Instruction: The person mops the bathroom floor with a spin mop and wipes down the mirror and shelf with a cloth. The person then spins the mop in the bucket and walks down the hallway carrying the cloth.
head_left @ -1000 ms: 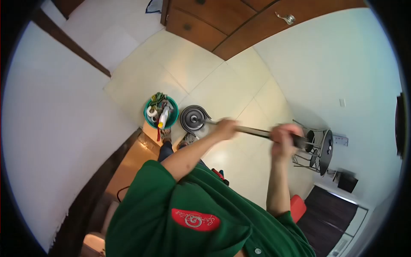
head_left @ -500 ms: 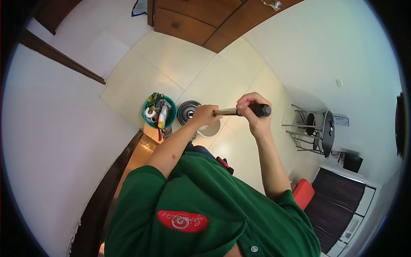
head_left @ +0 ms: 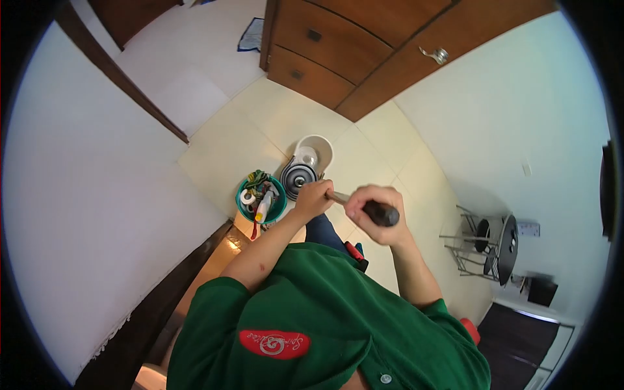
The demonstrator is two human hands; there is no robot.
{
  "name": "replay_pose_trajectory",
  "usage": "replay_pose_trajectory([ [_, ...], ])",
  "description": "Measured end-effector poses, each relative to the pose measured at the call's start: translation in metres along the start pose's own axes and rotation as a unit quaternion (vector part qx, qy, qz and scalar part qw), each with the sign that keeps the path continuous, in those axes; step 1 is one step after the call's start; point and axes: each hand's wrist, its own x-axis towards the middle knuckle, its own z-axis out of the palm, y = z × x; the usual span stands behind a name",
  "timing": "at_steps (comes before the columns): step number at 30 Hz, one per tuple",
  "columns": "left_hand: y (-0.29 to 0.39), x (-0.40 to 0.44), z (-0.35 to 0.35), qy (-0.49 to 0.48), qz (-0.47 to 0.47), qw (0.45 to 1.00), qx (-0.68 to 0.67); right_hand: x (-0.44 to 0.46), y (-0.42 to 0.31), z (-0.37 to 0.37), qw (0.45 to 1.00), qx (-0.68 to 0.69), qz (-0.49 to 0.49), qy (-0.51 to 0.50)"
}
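Observation:
My left hand [head_left: 314,199] is wrapped round the metal pole [head_left: 337,197]. Nearer to me, my right hand [head_left: 394,229] grips the same pole just below its black end [head_left: 382,213]. Beyond my left hand, a round grey ribbed disc [head_left: 299,179] lies at the near side of a white bucket [head_left: 323,148] on the floor. My left hand and arm hide the pole's far part. Left of the disc stands a teal basket [head_left: 280,208] holding a white bottle with a yellow cap [head_left: 264,207], a white roll and cloths.
Wooden drawers [head_left: 325,49] and a door with a metal handle [head_left: 434,54] stand ahead. A white wall [head_left: 123,214] runs along the left. On the right are a round dark table [head_left: 508,250] with metal-framed seats and a red object [head_left: 470,331].
My hands have come closer together, and the pole points more toward me. The white bucket now shows beyond the disc instead of to its right. The view has shifted.

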Motion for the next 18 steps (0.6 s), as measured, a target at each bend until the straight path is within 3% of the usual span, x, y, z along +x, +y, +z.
replay_pose_trajectory([
  [3,0.011,0.005,-0.012,0.004,-0.022,0.999,0.026,0.01,0.002,-0.017,0.999,-0.012,-0.03,-0.009],
  [4,0.017,0.003,-0.014,-0.019,-0.074,0.996,0.053,0.014,0.007,-0.029,0.999,-0.002,-0.032,0.004],
  [7,0.01,-0.01,-0.015,0.041,-0.129,0.986,0.094,0.038,0.026,-0.075,0.998,0.025,-0.05,0.032],
  [8,0.007,-0.021,-0.025,0.018,-0.231,0.971,0.058,0.047,0.034,-0.089,0.998,0.038,-0.045,0.026],
  [9,-0.011,-0.043,-0.026,0.061,-0.283,0.957,0.021,0.058,0.04,-0.102,0.998,0.05,-0.037,0.019],
  [11,-0.018,-0.089,-0.043,0.159,-0.39,0.906,-0.024,0.083,0.053,-0.115,0.996,0.067,-0.041,-0.039],
  [12,-0.023,-0.118,-0.04,0.181,-0.44,0.879,0.034,0.093,0.06,-0.121,0.994,0.075,-0.042,-0.068],
  [15,-0.037,-0.203,-0.026,0.226,-0.584,0.766,0.146,0.12,0.075,-0.136,0.982,0.096,-0.028,-0.159],
  [18,-0.012,-0.243,0.01,0.245,-0.689,0.67,0.13,0.133,0.084,-0.142,0.973,0.096,-0.022,-0.209],
])
